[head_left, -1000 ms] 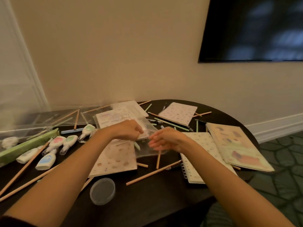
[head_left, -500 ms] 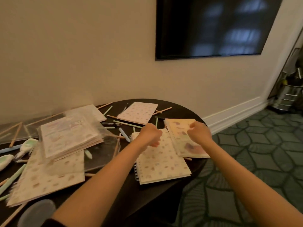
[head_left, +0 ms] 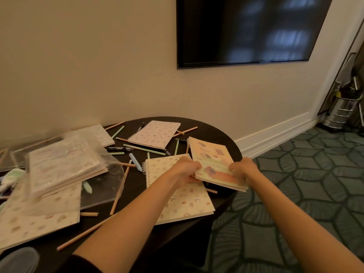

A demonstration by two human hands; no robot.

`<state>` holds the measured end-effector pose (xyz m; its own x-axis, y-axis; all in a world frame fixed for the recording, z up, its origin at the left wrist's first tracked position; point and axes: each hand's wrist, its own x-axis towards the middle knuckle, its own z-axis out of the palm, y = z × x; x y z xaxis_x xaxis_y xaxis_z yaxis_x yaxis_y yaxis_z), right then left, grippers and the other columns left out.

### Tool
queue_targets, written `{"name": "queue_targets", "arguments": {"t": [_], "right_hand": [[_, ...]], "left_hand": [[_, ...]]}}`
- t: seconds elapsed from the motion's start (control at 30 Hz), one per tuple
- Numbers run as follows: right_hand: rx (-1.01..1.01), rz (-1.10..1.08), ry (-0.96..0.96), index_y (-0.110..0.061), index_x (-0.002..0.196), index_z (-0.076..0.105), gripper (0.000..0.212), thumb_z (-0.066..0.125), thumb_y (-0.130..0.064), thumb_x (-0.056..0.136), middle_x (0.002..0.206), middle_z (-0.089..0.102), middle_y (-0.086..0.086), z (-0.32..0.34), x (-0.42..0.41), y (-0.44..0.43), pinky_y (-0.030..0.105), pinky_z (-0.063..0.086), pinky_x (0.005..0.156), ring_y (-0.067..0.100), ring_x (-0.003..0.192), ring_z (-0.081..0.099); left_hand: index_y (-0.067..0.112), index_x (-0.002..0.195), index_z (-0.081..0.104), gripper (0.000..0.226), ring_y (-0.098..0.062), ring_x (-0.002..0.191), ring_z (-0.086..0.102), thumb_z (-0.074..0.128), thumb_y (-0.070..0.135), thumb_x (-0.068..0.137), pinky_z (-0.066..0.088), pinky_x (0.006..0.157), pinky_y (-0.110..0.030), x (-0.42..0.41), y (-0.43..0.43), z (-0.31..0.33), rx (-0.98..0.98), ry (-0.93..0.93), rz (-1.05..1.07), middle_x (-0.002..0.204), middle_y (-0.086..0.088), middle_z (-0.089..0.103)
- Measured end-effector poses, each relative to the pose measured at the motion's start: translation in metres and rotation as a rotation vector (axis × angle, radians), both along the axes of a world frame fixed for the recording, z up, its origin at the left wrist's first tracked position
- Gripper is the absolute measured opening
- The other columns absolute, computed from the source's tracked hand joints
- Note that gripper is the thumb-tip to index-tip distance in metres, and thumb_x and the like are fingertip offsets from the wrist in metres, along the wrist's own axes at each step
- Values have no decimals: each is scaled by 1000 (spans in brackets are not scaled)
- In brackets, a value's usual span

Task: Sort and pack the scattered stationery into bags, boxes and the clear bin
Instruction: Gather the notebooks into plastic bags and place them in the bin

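Note:
Both my hands hold a stack of spiral notebooks with an orange and green picture cover (head_left: 211,157) at the table's right edge. My left hand (head_left: 186,170) grips its near left corner and my right hand (head_left: 243,169) grips its near right corner. Under my left wrist lies a cream dotted spiral notebook (head_left: 185,201). A clear plastic bag holding notebooks (head_left: 65,164) sits at the left. Another patterned notebook (head_left: 155,133) lies at the back, and one more (head_left: 37,217) at the near left. Pencils (head_left: 118,192) and pens (head_left: 135,164) lie scattered between them.
The dark round table (head_left: 214,129) stands against a beige wall under a black screen (head_left: 252,28). A grey round lid (head_left: 18,260) sits at the near left corner. White correction-tape dispensers (head_left: 11,175) show at the left edge. Green patterned carpet (head_left: 295,174) lies to the right.
The view swung right. My hands left the clear bag at the left, reached to the table's right edge and took hold of the picture-cover notebook stack.

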<state>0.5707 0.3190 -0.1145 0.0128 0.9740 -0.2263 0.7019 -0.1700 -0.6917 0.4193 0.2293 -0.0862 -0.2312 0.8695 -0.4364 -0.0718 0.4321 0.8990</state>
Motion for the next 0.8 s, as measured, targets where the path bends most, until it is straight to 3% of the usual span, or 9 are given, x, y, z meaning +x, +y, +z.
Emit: {"name": "queue_targets", "arguments": {"t": [0.2, 0.3, 0.37, 0.4, 0.43, 0.53, 0.63, 0.73, 0.8], "right_hand": [[174, -75, 136, -11, 70, 53, 22, 51, -21, 90, 71, 54, 6, 12, -14, -15, 29, 39, 55, 17, 63, 51], [159, -32, 441, -9, 77, 57, 19, 52, -20, 91, 74, 59, 6, 27, -31, -32, 30, 43, 57, 16, 59, 54], [-8, -16, 721, -6, 89, 57, 12, 59, -18, 88, 79, 64, 7, 39, -42, -47, 25, 48, 48, 15, 56, 62], [-117, 1, 856, -4, 97, 56, 16, 62, -13, 86, 86, 66, 10, 46, -48, -53, 26, 49, 46, 17, 59, 65], [-206, 26, 963, -2, 106, 53, 25, 63, -7, 84, 96, 66, 14, 50, -55, -58, 30, 52, 48, 21, 69, 67], [-350, 78, 1189, 0, 109, 52, 28, 54, 11, 83, 105, 62, 16, 63, -83, -78, 41, 55, 76, 31, 98, 62], [-416, 106, 1398, -1, 122, 48, 42, 38, 19, 87, 127, 53, 21, 70, -120, -104, 50, 40, 98, 38, 120, 48], [-484, 117, 1587, -2, 133, 40, 52, 31, 21, 87, 136, 46, 23, 69, -158, -128, 53, 36, 99, 40, 124, 43], [-526, 178, 1628, -4, 131, 42, 52, 32, 20, 86, 132, 49, 22, 68, -176, -142, 51, 43, 89, 39, 118, 47]], "left_hand": [[10, 101, 53, 15, -18, 83, 63, 45, 0, 93, 55, 66, -31, -21, -20, 20, 207, -164, 61, 102, -9, 63], [9, 113, 53, 23, -21, 88, 65, 47, 2, 93, 57, 70, -35, -42, -38, 34, 267, -189, 45, 103, -10, 65], [11, 126, 48, 37, -22, 87, 66, 49, 1, 90, 59, 62, -33, -62, -52, 40, 279, -222, 44, 106, -11, 66], [2, 126, 44, 38, -22, 86, 67, 51, 1, 89, 58, 58, -32, -72, -59, 44, 283, -236, 62, 107, -12, 65], [10, 139, 32, 57, -22, 85, 67, 53, 1, 87, 57, 56, -31, -82, -66, 46, 272, -247, 73, 108, -13, 65], [4, 121, 51, 39, -22, 80, 68, 58, 2, 83, 57, 56, -32, -113, -87, 54, 253, -220, 211, 100, -14, 68], [3, 101, 55, 18, -24, 82, 65, 57, 1, 84, 57, 60, -38, -130, -107, 50, 314, -361, 544, 99, -14, 64], [7, 104, 54, 18, -24, 82, 63, 56, 4, 86, 54, 70, -40, -123, -119, 38, 419, -426, 708, 94, -13, 64], [8, 107, 54, 22, -26, 84, 64, 57, 2, 86, 54, 77, -45, -120, -128, 38, 434, -383, 727, 98, -12, 65]]}}
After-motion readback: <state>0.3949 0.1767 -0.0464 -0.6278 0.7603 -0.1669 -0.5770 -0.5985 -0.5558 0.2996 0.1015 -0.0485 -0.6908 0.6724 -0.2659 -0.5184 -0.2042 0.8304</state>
